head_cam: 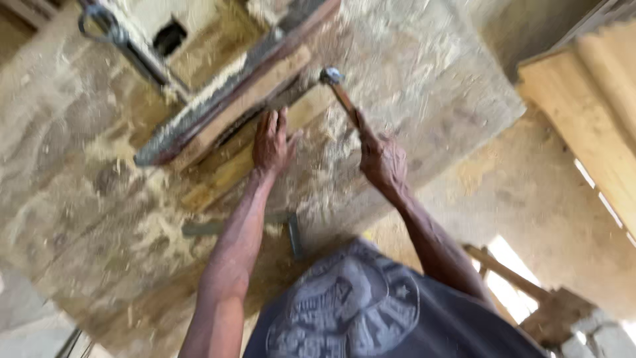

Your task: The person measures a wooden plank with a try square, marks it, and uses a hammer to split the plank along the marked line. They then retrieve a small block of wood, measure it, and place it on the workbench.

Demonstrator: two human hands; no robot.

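My left hand [271, 142] lies flat, fingers apart, on a pale wooden plank [218, 174] on a sawdust-covered workbench [411, 73]. My right hand [383, 161] grips the wooden handle of a hammer [331, 77]; its metal head is beside the plank's far end. A dark, long wooden beam [232, 96] lies diagonally just beyond the plank. The picture is blurred by motion.
A metal try square [291, 233] rests on the bench near my body. A metal clamp or handle [116, 36] lies at the far left. Yellowish boards [589, 113] stand at the right, and wood pieces [530, 292] lie on the floor below.
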